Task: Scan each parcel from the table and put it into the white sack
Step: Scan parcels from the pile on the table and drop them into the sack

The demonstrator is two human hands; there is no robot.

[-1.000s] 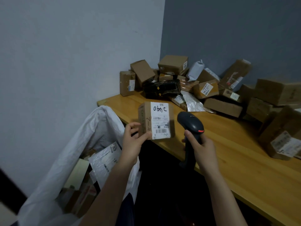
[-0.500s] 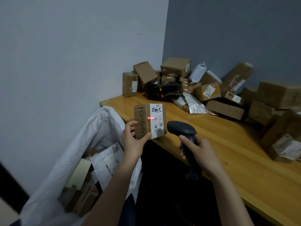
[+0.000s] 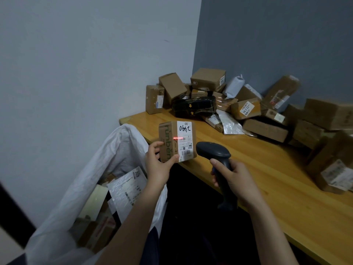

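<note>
Mid-scan on one parcel. Gripping a small box (image 3: 176,141) in the left hand (image 3: 156,165): thumb across the lower front, fingers curled round the far side. Held upright in the air at the counter (image 3: 267,178) edge, just above the sack (image 3: 114,155) mouth. Right hand (image 3: 233,178) wrapped round the scanner (image 3: 214,152) grip, forefinger up by the trigger, head aimed at the box from just beside it. Red line (image 3: 178,138) landing across the corner between brown side and white label, above the bottom barcode. Cannot tell whether a read has registered; may need a slight tilt down.

Done: several parcels already in the sack, mailers and cartons visible inside.

Left: drop this box in, then the pile (image 3: 248,111) of boxes and bags along the back and right of the counter. Looks like more left than done.
</note>
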